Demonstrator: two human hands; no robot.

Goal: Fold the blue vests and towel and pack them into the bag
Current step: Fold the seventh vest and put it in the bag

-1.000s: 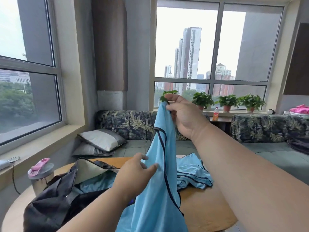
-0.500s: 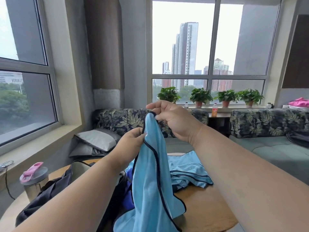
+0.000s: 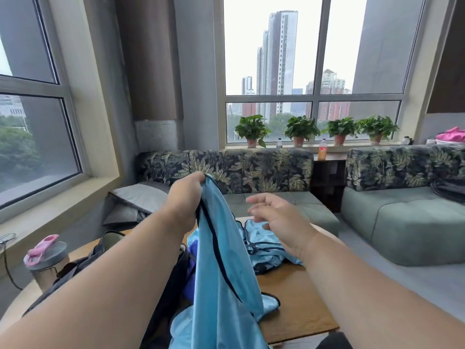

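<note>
Two bare hands were up in front of us over the round wooden table (image 3: 297,303). Our left hand (image 3: 186,195) was clenched round the top edge of a light blue vest (image 3: 221,278) with dark trim, holding it up so that the cloth hung down over the table's near side. Our right hand (image 3: 279,220) hovered just beside it, fingers loose and spread, gripping nothing and clear of the cloth. We saw a second blue vest (image 3: 264,243) lying crumpled on the table beyond the hanging one. The black bag (image 3: 75,270) lay open on the table's left part, mostly hidden behind our left forearm, with a scrap of darker blue cloth (image 3: 190,273) showing beside it. A metal cup with a pink lid (image 3: 45,258) stood at the table's left edge, and four potted plants (image 3: 302,129) lined the windowsill.
</note>
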